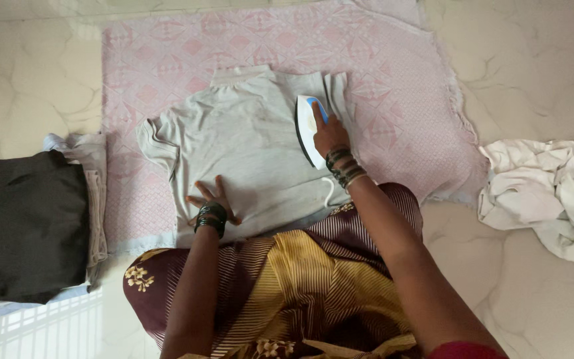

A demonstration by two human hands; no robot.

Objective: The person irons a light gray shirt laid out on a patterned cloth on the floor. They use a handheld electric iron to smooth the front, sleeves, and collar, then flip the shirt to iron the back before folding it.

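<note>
Pink patterned mat (393,100) — right hand (329,135) clamped on white iron (305,126), left hand (211,198) splayed on grey shirt (240,146).

Grey T-shirt (237,143) lies flat on pink patterned cloth (393,80) spread over pale marble floor (533,53). Right hand (329,133) grips white-and-blue iron (307,129) pressed on shirt's right side. Left hand (212,198) lies flat, fingers spread, on shirt's lower hem. Folded black garment (28,226) tops pile at left. Crumpled white cloth (553,193) on floor at right.
</note>
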